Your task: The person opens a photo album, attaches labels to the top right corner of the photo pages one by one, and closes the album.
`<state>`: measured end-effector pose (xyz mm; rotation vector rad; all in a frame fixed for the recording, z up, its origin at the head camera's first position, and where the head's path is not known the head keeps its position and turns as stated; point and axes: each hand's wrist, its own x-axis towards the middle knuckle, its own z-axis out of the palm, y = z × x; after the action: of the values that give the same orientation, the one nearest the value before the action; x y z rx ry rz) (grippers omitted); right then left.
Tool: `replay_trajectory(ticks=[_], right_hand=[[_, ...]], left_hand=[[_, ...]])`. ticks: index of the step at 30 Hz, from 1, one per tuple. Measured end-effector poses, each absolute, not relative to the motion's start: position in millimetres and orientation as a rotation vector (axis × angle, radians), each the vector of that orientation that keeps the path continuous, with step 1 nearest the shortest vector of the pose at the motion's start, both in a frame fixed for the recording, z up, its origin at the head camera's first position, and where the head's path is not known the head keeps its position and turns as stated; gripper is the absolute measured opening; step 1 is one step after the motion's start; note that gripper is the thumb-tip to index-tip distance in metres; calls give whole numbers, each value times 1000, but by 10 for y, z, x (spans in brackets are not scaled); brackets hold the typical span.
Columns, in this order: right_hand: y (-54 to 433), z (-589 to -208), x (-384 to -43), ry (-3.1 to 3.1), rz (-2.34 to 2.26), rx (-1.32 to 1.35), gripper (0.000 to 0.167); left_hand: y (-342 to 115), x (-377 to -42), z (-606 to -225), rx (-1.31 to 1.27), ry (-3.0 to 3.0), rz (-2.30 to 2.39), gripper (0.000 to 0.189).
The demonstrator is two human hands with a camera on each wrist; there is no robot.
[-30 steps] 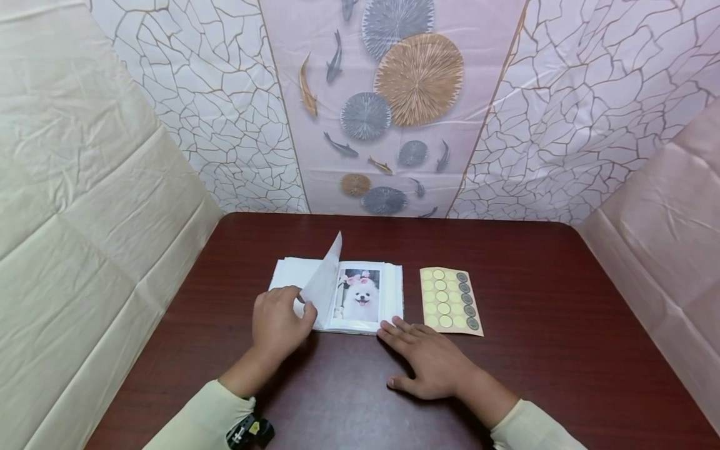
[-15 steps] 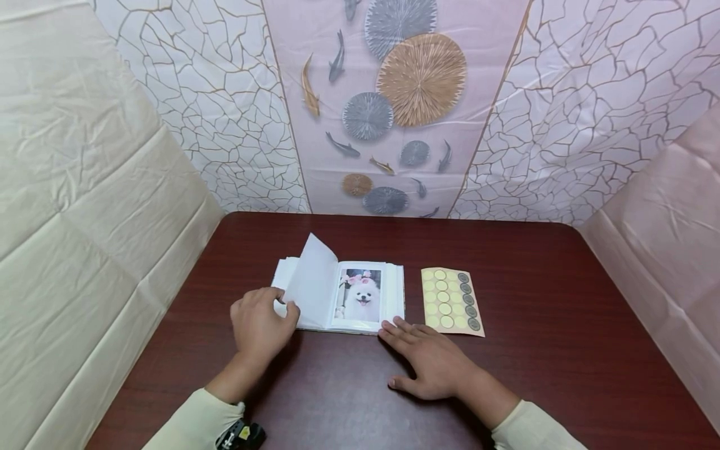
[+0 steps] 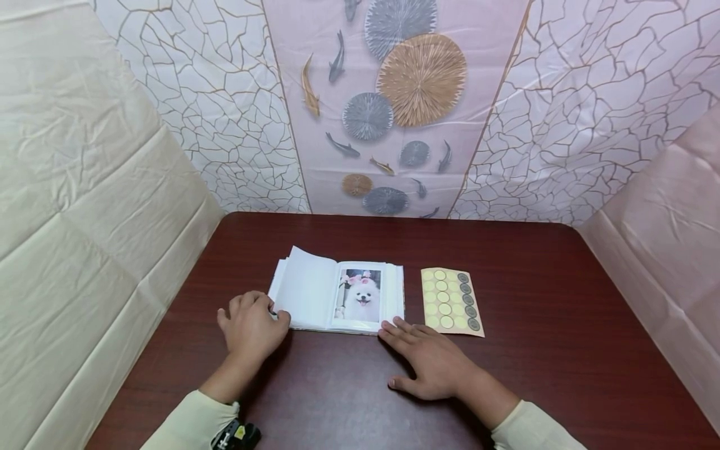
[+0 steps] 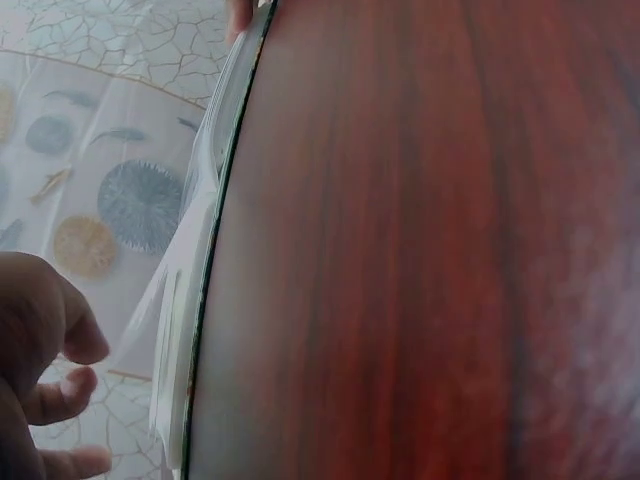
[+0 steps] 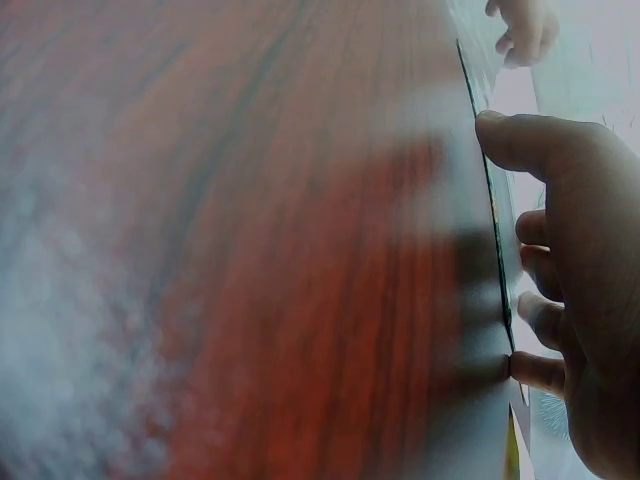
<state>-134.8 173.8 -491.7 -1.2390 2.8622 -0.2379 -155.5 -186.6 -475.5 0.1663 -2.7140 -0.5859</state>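
Observation:
A small photo album (image 3: pixel 392 297) lies spread on the table, its right page holding a photo of a white fluffy dog (image 3: pixel 362 297) with pink flowers on its head. On the left side a white page (image 3: pixel 308 289) stands slightly lifted at its far corner. My left hand (image 3: pixel 250 325) is at the album's lower left corner, its fingers loosely bent; in the left wrist view its fingertips (image 4: pixel 85 345) appear apart from the page edges (image 4: pixel 175 340). My right hand (image 3: pixel 430 362) lies with fingers spread, fingertips on the album's lower right corner and palm over the table.
Right of the album lies a sheet of round stickers (image 3: pixel 452 302), yellow ones with a grey column along its right side. The dark red wooden table (image 3: pixel 540 300) carries everything. Patterned cloth (image 3: pixel 388 125) hangs behind it, with pale cloth walls (image 3: pixel 95 206) at both sides.
The album page has swung over from right to left and dropped nearly flat. My left hand has moved left with it and its fingers have loosened from the page. My right hand stays put.

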Motion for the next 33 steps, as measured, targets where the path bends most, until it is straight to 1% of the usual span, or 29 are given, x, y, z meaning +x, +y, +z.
replay_trajectory(ticks=[11,21,33], right_hand=[[1730,-4905,-1342,2863,-242,-1235,83],[1722,-4902,-1336,2866,-252,-1232,83],[1717,-4911,-1325,2872,-282,-1245,82]], left_hand=[[-1951,-1572,-4753,204,-2974,-513,23],[-1976,-1592,-4778,233,-2993,-512,33],[-1933,-1591,-4764,178,-3028,-519,19]])
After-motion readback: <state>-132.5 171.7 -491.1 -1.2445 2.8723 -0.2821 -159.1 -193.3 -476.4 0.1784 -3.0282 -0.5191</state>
